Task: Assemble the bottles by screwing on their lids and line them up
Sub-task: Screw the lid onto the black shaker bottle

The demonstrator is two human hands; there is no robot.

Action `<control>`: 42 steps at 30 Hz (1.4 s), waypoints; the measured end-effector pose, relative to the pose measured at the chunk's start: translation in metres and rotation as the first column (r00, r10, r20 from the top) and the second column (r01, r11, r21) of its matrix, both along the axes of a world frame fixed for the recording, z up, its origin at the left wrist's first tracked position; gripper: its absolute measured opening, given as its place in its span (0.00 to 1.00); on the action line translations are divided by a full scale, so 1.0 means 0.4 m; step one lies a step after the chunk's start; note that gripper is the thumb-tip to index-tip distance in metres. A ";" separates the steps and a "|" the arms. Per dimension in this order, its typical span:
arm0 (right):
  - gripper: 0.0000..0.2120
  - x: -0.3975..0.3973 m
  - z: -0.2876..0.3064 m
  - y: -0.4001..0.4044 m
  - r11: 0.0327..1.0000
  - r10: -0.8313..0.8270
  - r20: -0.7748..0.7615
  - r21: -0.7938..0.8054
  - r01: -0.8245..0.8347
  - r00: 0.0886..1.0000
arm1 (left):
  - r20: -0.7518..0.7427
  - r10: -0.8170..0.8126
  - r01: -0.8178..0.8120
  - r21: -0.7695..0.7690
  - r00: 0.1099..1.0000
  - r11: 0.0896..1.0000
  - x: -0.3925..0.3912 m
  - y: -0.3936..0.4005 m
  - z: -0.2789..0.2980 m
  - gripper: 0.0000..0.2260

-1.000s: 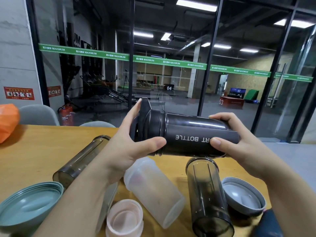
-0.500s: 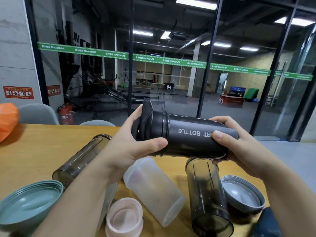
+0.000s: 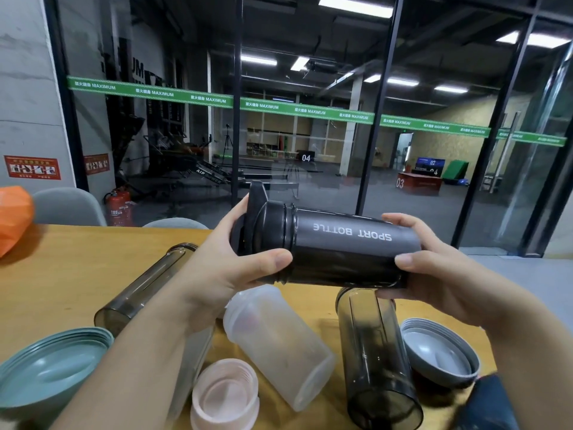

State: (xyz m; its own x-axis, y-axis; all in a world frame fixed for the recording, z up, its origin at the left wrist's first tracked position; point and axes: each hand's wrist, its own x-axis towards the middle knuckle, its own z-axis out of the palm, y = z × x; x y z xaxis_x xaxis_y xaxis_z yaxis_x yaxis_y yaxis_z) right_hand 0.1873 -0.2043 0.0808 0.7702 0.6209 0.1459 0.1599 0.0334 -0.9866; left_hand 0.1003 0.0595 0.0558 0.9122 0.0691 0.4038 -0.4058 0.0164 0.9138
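Note:
A black bottle [image 3: 350, 246] marked SPORT BOTTLE is held sideways above the wooden table [image 3: 62, 274]. My left hand [image 3: 229, 262] grips its black lid [image 3: 263, 225] at the left end. My right hand [image 3: 434, 268] grips the bottle's base end. Below lie a smoky grey bottle [image 3: 142, 287] at the left, a frosted clear bottle [image 3: 279, 336] in the middle and a dark smoky bottle [image 3: 375, 361] at the right, all open and on their sides. Loose lids lie nearby: pale pink [image 3: 224, 398], teal [image 3: 46, 367], grey [image 3: 440, 352].
An orange object [image 3: 12, 218] sits at the table's far left edge. Grey chair backs [image 3: 68, 206] stand behind the table, with a glass wall beyond. A dark blue thing [image 3: 493, 405] shows at the bottom right corner.
The black bottle has turned in my hands so its lettering now faces up and reads further round. My left thumb has shifted along the lid's rim.

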 end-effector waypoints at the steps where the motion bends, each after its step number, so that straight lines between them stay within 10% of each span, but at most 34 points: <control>1: 0.44 -0.005 -0.002 -0.012 1.000 0.010 0.015 0.021 -0.010 1.000 | 0.003 -0.001 0.001 -0.007 1.000 1.000 0.000 0.000 0.001 0.47; 9: 0.48 -0.010 0.007 -0.006 0.996 0.058 0.009 -0.069 -0.058 0.998 | 0.001 0.003 -0.003 0.000 1.000 1.000 0.002 0.002 -0.003 0.47; 23: 0.23 -0.018 0.014 0.013 0.992 -0.044 -0.017 -0.117 0.041 0.999 | -0.016 0.038 -0.038 -0.025 0.999 0.999 0.007 0.010 -0.006 0.48; 28: 0.44 -0.016 0.013 -0.019 0.997 0.050 0.055 -0.057 -0.047 0.997 | -0.024 0.031 -0.032 -0.039 0.999 0.999 0.007 0.015 -0.005 0.46; 42: 0.37 -0.022 0.017 -0.009 0.972 -0.097 0.223 -0.188 0.141 0.970 | -0.025 -0.003 0.002 -0.031 1.000 1.000 0.003 0.014 -0.007 0.44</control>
